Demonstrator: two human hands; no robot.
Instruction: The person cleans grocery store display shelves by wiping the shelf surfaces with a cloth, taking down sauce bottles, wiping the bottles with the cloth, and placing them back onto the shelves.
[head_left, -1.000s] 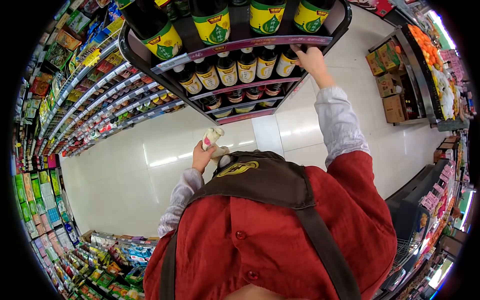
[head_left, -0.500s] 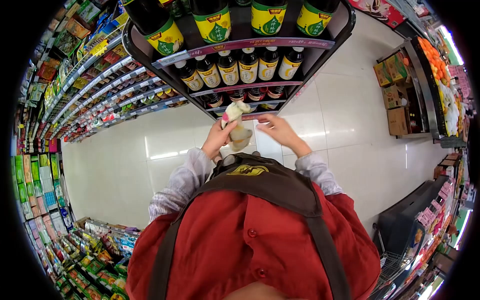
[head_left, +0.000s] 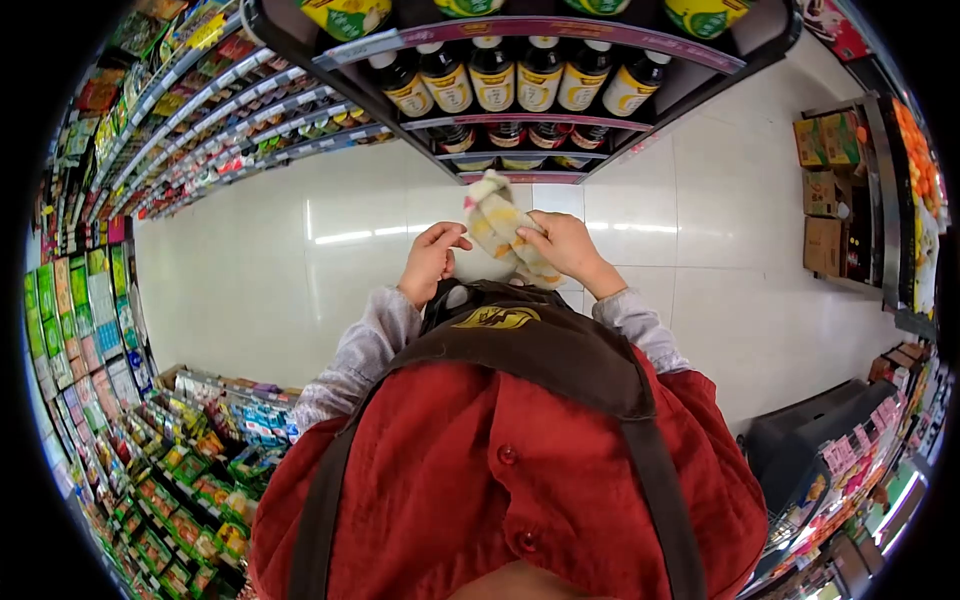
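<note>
A pale cloth (head_left: 490, 218) with yellow-orange patches and a small pink spot hangs in front of my apron. My right hand (head_left: 565, 245) grips its right side, thumb on top. To the left of the cloth is my left hand (head_left: 432, 260), fingers curled in close to its edge; I see nothing held in them. Past the cloth stands a dark shelf rack with pink price strips (head_left: 535, 122), holding a row of dark sauce bottles (head_left: 493, 85) with white caps and yellow-and-white labels.
Green-and-yellow labelled bottles (head_left: 345, 15) stand on the shelf above. Long shelves of packets (head_left: 220, 120) run along the left. Cardboard boxes (head_left: 823, 245) sit under a produce stand at right. A dark bin-like unit (head_left: 800, 430) is at lower right. Pale floor tiles (head_left: 260, 290) lie around me.
The cloth has passed from my left hand to my right and looks more spread out. My left hand has let go. The rack now appears higher in view.
</note>
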